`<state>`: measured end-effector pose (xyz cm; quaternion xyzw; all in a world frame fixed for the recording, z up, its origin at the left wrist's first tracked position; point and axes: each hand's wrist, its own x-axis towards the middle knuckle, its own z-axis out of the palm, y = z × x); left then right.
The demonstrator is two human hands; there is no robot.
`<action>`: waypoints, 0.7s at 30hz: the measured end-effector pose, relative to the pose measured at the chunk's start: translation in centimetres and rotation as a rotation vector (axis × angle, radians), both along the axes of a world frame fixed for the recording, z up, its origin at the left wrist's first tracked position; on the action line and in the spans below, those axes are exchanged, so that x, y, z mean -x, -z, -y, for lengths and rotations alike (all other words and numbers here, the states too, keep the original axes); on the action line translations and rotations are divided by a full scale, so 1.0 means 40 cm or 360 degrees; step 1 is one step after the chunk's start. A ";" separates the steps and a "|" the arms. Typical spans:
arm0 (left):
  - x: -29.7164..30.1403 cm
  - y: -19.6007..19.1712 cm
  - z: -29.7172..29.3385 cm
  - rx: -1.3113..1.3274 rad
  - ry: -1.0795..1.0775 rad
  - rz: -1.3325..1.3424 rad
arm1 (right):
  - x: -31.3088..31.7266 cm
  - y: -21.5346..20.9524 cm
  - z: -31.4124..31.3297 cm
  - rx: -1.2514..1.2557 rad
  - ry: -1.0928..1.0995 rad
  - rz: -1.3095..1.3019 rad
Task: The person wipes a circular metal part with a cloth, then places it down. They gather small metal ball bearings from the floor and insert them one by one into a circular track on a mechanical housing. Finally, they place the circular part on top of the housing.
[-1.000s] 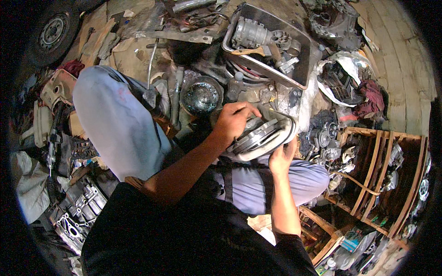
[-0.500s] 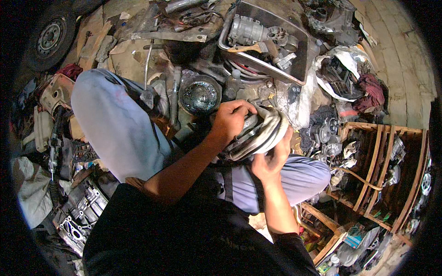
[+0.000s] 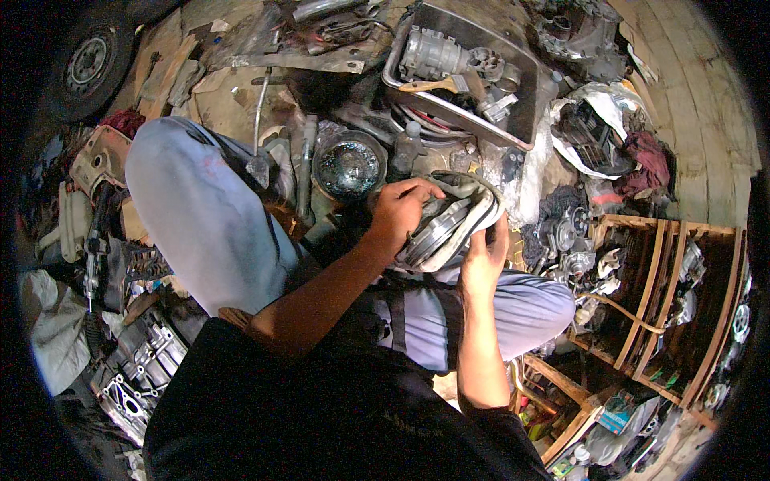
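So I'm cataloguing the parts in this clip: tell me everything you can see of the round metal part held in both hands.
The round metal part is a grey, disc-shaped piece with ribbed or grooved rings on its face and a pale worn rim. It looks like dull, dirty metal. It is tilted on edge above the person's lap. The left hand grips its upper left side; the right hand supports its lower right edge. Finer detail is too blurred to tell.

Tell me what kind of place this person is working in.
Probably a cluttered auto-repair workshop or scrap parts yard. Both hands, left hand and right hand, hold a round metal pulley-like part; a metal tray holds engine components, and a wheel lies nearby.
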<state>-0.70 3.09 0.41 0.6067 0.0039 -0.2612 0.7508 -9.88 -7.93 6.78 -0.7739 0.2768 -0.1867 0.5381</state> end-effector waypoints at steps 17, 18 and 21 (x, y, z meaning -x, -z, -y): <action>-0.029 -0.027 -0.056 -0.0193 -0.0003 0.0576 | 0.011 -0.006 -0.037 -0.1317 0.0215 -0.0334; -0.028 -0.029 -0.056 -0.0155 -0.0034 0.0557 | 0.015 -0.001 -0.036 -0.1368 0.0232 -0.0321; -0.025 -0.035 -0.055 -0.0034 -0.0149 0.0517 | 0.028 0.022 -0.031 -0.1541 0.0245 -0.0213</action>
